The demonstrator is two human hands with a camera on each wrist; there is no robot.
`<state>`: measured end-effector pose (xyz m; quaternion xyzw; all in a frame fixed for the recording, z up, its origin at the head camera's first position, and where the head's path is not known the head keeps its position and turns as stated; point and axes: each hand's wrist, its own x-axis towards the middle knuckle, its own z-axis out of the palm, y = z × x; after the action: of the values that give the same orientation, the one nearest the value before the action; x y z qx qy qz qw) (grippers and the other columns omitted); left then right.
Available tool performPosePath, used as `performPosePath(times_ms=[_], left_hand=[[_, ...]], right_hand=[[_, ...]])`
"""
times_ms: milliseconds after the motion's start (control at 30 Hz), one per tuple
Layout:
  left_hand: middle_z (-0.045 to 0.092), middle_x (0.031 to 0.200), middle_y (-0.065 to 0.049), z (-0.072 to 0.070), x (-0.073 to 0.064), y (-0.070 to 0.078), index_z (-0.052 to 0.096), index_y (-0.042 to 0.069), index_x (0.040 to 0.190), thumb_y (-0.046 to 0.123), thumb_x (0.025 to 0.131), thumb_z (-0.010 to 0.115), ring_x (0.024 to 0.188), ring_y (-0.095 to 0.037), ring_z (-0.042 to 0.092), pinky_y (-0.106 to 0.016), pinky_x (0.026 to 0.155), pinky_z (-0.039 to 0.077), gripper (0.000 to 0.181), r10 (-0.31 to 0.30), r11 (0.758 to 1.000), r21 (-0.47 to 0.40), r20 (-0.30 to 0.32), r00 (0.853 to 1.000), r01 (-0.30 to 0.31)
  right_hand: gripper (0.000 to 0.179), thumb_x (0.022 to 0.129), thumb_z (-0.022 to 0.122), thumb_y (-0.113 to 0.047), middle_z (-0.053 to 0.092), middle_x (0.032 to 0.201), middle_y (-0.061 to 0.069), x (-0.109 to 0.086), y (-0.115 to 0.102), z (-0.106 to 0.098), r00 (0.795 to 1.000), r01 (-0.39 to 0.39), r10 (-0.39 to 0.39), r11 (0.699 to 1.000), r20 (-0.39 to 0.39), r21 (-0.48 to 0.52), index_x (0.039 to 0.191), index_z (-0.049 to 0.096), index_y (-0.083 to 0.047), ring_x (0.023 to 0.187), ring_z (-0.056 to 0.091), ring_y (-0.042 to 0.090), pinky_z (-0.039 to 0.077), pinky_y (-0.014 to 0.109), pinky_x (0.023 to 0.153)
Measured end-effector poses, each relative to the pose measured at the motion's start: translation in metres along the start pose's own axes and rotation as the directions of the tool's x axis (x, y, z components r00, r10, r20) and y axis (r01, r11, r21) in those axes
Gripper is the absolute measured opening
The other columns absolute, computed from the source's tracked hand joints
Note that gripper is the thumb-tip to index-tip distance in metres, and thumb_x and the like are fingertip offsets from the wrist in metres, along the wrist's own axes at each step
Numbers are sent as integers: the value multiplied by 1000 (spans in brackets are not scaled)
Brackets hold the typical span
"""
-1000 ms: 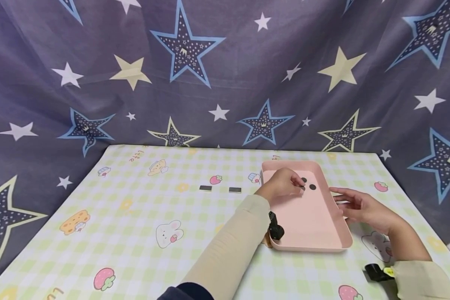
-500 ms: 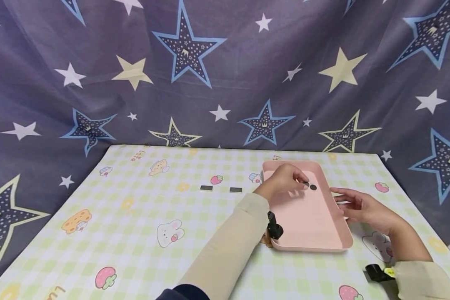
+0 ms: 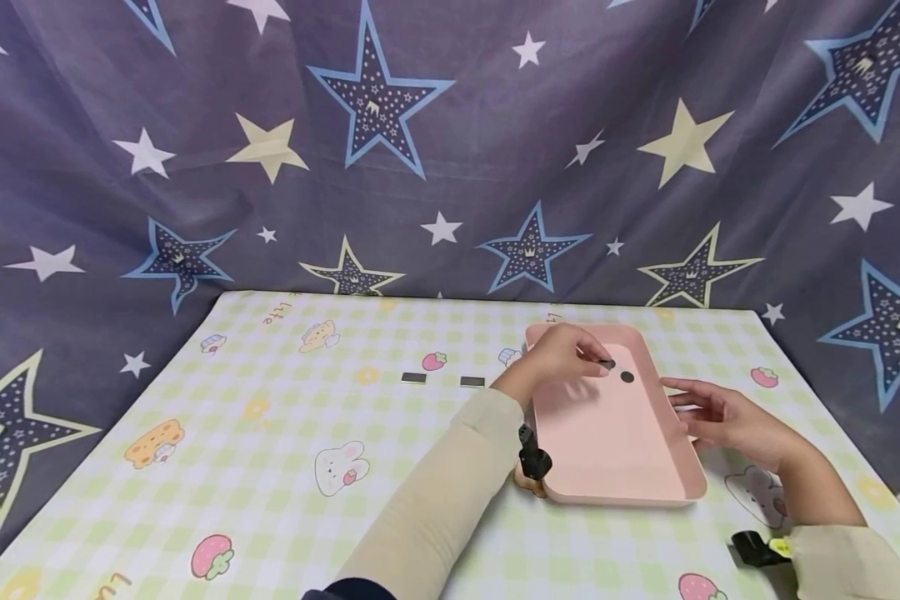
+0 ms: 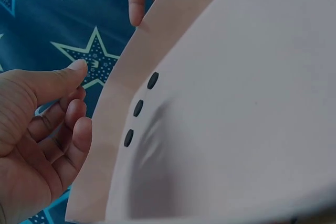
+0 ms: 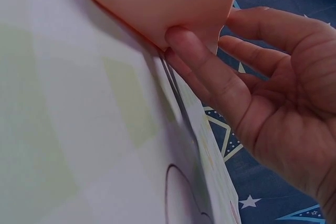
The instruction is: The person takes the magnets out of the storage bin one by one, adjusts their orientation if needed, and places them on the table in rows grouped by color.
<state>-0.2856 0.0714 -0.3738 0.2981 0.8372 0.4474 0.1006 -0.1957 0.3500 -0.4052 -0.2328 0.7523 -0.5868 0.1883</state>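
Note:
A shallow pink tray [image 3: 607,450] lies on the right part of the table. My left hand [image 3: 562,354] hangs over its far left part, fingers loosely bent; the left wrist view shows nothing held between thumb and fingers. Three small black discs [image 4: 138,108] lie in a row on the tray floor near a wall. From the head view one black disc [image 3: 627,377] is plain, while another shows just by the left fingertips. My right hand [image 3: 735,421] touches the tray's right wall from outside, its thumb [image 5: 189,45] against the pink surface.
Left of the tray, two small dark rectangular pieces [image 3: 413,378] with pale edges lie apart on the checked tablecloth [image 3: 270,500]. A star-patterned curtain [image 3: 450,150] hangs behind the table. Black wrist devices [image 3: 534,460] sit on both forearms, the left one beside the tray's near-left wall.
My left hand reached forward to the black discs, then drew back slightly left; the disc at its fingertips now lies in the tray. My right hand stays at the wall.

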Motion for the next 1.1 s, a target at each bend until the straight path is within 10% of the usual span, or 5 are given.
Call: performPosePath(times_ms=[1100], left_hand=[[70, 85, 3, -32, -47, -23, 76, 7, 97, 11, 84, 78, 69, -6, 58, -18, 63, 48, 14, 20, 1000, 25, -111, 994, -17]], right_hand=[[57, 99, 50, 3, 56, 131, -4, -1, -1, 1, 1000, 7, -7, 1000, 10, 12, 152, 32, -8, 112, 60, 11, 57, 37, 81]])
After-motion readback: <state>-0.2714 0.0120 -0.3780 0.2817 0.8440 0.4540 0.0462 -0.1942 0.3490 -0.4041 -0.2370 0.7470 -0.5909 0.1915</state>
